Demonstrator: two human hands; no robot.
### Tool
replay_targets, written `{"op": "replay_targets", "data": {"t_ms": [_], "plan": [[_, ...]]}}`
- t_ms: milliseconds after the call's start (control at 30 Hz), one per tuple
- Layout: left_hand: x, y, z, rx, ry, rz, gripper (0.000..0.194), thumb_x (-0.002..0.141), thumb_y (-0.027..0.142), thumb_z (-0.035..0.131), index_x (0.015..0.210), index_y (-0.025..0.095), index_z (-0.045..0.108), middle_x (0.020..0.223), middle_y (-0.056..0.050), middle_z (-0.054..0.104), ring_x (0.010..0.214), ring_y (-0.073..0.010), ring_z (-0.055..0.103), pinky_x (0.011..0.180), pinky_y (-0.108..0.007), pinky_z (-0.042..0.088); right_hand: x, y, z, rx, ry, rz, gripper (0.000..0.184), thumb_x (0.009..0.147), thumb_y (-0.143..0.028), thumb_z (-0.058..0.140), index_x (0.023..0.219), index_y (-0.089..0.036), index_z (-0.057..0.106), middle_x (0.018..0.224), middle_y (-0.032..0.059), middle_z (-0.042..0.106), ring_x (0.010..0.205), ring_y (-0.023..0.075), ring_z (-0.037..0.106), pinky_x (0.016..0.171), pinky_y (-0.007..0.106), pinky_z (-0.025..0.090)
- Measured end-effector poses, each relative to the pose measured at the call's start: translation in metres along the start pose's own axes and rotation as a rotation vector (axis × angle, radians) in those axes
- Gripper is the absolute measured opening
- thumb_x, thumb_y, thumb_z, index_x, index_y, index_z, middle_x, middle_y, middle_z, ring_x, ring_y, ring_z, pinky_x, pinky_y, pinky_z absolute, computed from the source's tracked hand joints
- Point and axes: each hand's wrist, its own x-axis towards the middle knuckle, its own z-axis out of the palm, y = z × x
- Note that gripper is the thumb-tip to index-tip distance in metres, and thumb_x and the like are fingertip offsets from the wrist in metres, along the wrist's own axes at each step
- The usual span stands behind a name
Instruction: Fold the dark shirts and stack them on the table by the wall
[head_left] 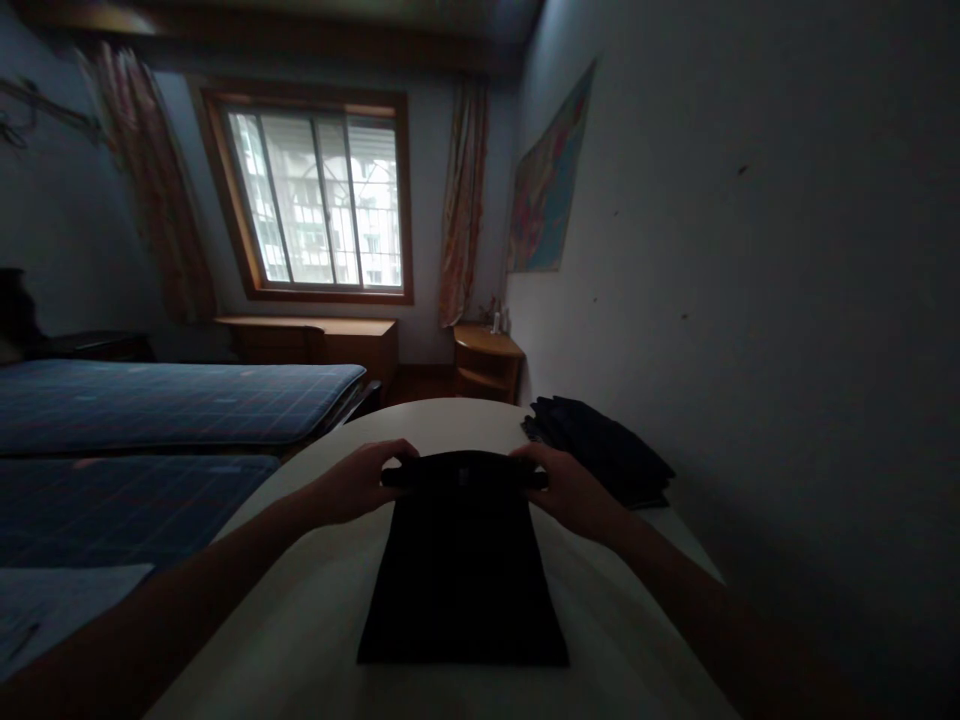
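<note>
A black garment (463, 570) lies in a flat, folded shape on the pale round table (435, 415), its near edge wider than its far one. A small lighter mark, perhaps a tag, shows at the middle of its far edge, which looks thick and folded or rolled. My left hand (382, 480) pinches that edge at its left end. At the right end, my right hand (559, 485) grips it the same way, thumb and fingers closed on the cloth. Too little light falls on the garment to show its exact kind.
A stack of dark folded clothes (600, 445) sits on the table's right side by the wall (787, 400). To the left are beds with blue checked mattresses (172, 400) and a white sheet (60, 610). A wooden desk (360, 340) and corner shelf (487, 345) stand near the window.
</note>
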Motion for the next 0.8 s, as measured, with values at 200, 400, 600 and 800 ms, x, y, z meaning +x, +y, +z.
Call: {"op": "replay_targets", "data": {"t_ms": [200, 400, 600, 800], "plan": [[-0.043, 0.001, 0.015, 0.163, 0.004, 0.142, 0.027, 0.076, 0.010, 0.055, 0.100, 0.021, 0.055, 0.099, -0.003, 0.063, 0.091, -0.0187, 0.058, 0.082, -0.032, 0.046, -0.038, -0.020, 0.011, -0.179, -0.018, -0.149, 0.046, 0.069, -0.001, 0.059, 0.110, -0.022, 0.061, 0.102, 0.0054, 0.068, 0.100, 0.0213, 0.062, 0.090, 0.038, 0.045], [-0.074, -0.007, 0.047, 0.231, -0.013, 0.366, 0.036, 0.074, 0.000, 0.052, 0.101, 0.023, 0.052, 0.099, -0.003, 0.062, 0.094, -0.0185, 0.056, 0.089, -0.035, 0.044, -0.076, -0.017, 0.035, -0.268, -0.111, -0.221, 0.052, 0.065, 0.003, 0.059, 0.110, -0.022, 0.060, 0.103, 0.0058, 0.066, 0.099, 0.0227, 0.058, 0.090, 0.040, 0.043], [-0.086, -0.010, 0.069, 0.258, -0.019, 0.444, 0.041, 0.075, -0.002, 0.050, 0.107, 0.023, 0.054, 0.100, -0.004, 0.062, 0.094, -0.0188, 0.055, 0.088, -0.036, 0.045, -0.099, 0.006, 0.054, -0.245, -0.129, -0.250, 0.049, 0.064, 0.002, 0.058, 0.107, -0.021, 0.060, 0.101, 0.0056, 0.066, 0.096, 0.0223, 0.056, 0.087, 0.039, 0.043], [-0.099, -0.012, 0.070, 0.200, -0.111, 0.400, 0.043, 0.071, 0.009, 0.059, 0.111, 0.025, 0.055, 0.108, -0.007, 0.063, 0.100, -0.0233, 0.057, 0.091, -0.041, 0.046, -0.110, 0.002, 0.053, -0.205, -0.189, -0.366, 0.044, 0.067, -0.008, 0.057, 0.109, -0.022, 0.061, 0.096, 0.0064, 0.067, 0.090, 0.0226, 0.058, 0.086, 0.042, 0.043]]}}
